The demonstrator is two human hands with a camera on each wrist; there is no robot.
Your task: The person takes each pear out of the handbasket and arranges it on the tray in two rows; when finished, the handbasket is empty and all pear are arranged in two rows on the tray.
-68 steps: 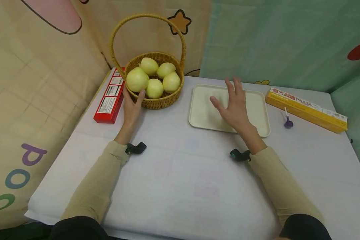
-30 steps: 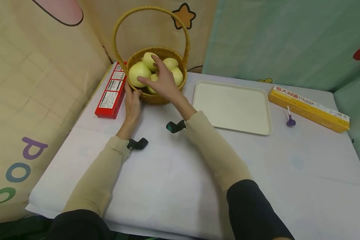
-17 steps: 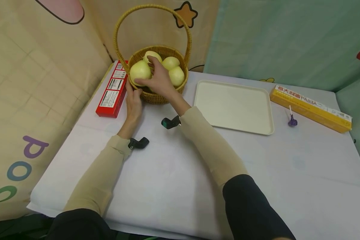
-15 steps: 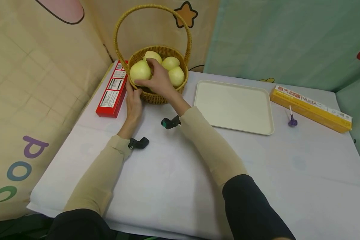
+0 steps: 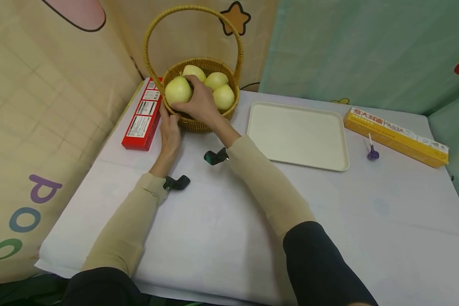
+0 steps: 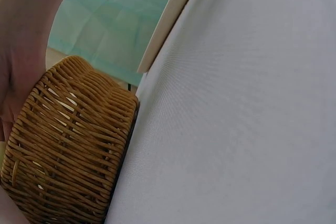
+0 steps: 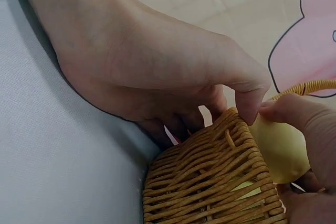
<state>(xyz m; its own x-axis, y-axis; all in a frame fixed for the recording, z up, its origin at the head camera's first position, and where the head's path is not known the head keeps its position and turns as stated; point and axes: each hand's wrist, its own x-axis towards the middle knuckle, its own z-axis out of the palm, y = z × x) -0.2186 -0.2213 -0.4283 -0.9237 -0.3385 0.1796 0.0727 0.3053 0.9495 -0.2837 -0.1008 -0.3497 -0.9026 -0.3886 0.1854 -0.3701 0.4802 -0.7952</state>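
A wicker basket (image 5: pixel 197 125) with a tall hoop handle stands at the back left, holding several pale yellow-green pears. My left hand (image 5: pixel 170 132) grips its near left side; the right wrist view shows the thumb hooked over the rim and the fingers along the outer wall. Over the basket, my right hand (image 5: pixel 201 102) holds the largest pear (image 5: pixel 177 90), thumb on the near side and fingers on the far side. That pear (image 7: pixel 281 150) sits at the rim in the right wrist view. Other pears (image 5: pixel 223 97) lie behind and to the right, partly covered by my right hand.
Left of the basket, close to my left hand, lies a red box (image 5: pixel 142 114). A cream tray (image 5: pixel 298 136) rests right of my right forearm. Farther right are a yellow pasta box (image 5: pixel 395 138) and a purple lollipop (image 5: pixel 372 154). Fabric curtains (image 5: pixel 340 55) border the table's back.
My right hand moved left from over the tray to the basket, and its fingers closed around the large pear. My left hand has stayed on the basket's side.
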